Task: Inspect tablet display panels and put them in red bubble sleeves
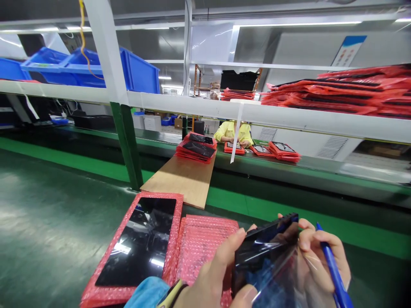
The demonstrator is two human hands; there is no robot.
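My left hand [212, 273] grips the left edge of a black glossy screen panel [253, 250], held tilted above the bench. At the panel's right edge, my right hand [335, 246] pinches a clear film [285, 278] that stands partly away from the glass. A blue pen [334, 273] is tucked between the fingers of that same hand. Left of the hands, another black screen panel [141, 244] lies on red bubble wrap. Beside it, partly behind my left hand, is a stack of red bubble-wrap pouches [205, 239].
A wooden board [183, 179] bridges to the far bench, with stacked screens [197, 149] in red wrap at its end. A co-worker in yellow [224, 130] works across. A green post [125, 145] rises left. The overhead shelf carries blue bins [138, 70] and red-wrapped panels [337, 92].
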